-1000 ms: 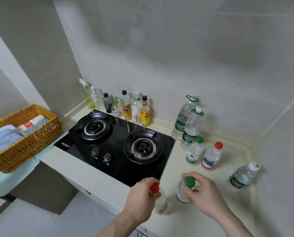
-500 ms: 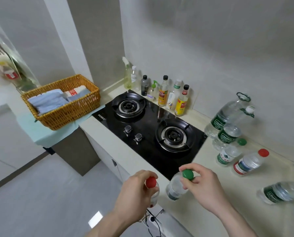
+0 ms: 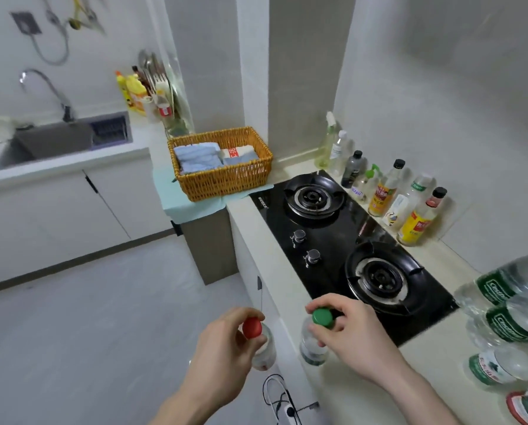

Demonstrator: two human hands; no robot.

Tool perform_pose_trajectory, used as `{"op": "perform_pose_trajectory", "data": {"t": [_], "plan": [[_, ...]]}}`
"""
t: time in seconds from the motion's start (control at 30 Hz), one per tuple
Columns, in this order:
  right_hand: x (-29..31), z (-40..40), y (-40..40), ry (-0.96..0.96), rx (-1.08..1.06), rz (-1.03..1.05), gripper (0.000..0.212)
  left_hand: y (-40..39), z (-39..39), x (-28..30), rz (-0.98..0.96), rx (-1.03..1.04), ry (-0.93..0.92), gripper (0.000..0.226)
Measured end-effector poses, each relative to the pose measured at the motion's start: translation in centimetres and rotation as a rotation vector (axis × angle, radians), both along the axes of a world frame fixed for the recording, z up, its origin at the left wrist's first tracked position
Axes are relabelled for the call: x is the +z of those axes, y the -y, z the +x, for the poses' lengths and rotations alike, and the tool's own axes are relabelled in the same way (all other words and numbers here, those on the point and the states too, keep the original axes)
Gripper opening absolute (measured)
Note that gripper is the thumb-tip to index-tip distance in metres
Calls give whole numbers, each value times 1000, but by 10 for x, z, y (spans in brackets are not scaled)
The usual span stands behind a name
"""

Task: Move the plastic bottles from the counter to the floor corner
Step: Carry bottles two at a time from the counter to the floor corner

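My left hand (image 3: 222, 360) grips a small clear bottle with a red cap (image 3: 252, 327) by its neck, held out past the counter's front edge above the floor. My right hand (image 3: 351, 338) pinches the neck of a small clear bottle with a green cap (image 3: 321, 316), hanging over the counter's front edge (image 3: 275, 277). Several more clear water bottles with green labels (image 3: 501, 289) stand or lie at the right end of the counter, partly cut off by the frame edge.
A black two-burner gas hob (image 3: 345, 240) fills the counter middle, with condiment bottles (image 3: 385, 194) along the back wall. A wicker basket of cloths (image 3: 222, 162) sits to the left. A sink (image 3: 57, 139) is far left. Grey floor (image 3: 97, 317) lies below, with a power strip and cable (image 3: 282, 400).
Both hands have lifted their bottles off the counter and carried them left toward its edge. My view has swung left, bringing the floor, basket and sink into sight.
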State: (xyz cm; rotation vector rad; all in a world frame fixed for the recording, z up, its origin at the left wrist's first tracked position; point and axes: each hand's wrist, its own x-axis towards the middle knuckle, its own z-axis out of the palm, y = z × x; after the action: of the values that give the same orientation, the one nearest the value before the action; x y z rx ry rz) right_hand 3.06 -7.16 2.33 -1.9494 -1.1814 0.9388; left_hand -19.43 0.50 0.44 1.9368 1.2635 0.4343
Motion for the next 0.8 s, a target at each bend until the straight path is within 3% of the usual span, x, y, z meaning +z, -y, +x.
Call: {"op": "perform_pose_trajectory", "data": {"t": [0.27,0.8], "plan": [[19,-63,-76,33,285,4,19,-8,-79,12,39,268,62,22],[34,-244,-197,71,626,102,17,-46,-252,16,97,629,61,25]]}}
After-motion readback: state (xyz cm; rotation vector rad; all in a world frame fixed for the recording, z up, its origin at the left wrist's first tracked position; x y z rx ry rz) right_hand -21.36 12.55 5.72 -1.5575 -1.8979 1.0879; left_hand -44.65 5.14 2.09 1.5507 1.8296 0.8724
